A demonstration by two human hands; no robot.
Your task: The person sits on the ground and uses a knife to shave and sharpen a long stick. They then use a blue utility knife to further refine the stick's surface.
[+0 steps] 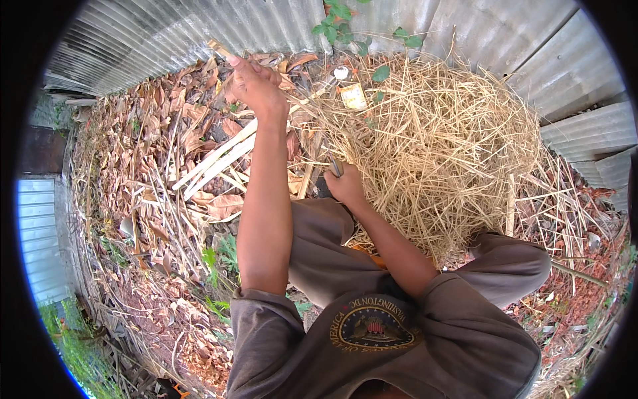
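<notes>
My left hand (pixel 258 86) reaches out at the upper left, closed around a thin tan bamboo strip (pixel 218 48) whose end sticks out past the thumb. Low in front of my knees, my right hand (pixel 345 183) is a fist around a narrow grey metal thing that looks like a knife (pixel 336 166); most of it is hidden by the fingers. Between the two hands, pale split strips (pixel 216 159) lie slanting over dry leaves. A heap of straw (pixel 458 146) rises just right of my right hand.
Corrugated metal sheets (pixel 485 33) wall off the far side. Brown dry leaves (pixel 146 133) cover the ground at left. A yellow packet (pixel 353 96) and a small white round thing (pixel 341 73) lie at the heap's far edge. Green leaves (pixel 335 26) hang at the wall.
</notes>
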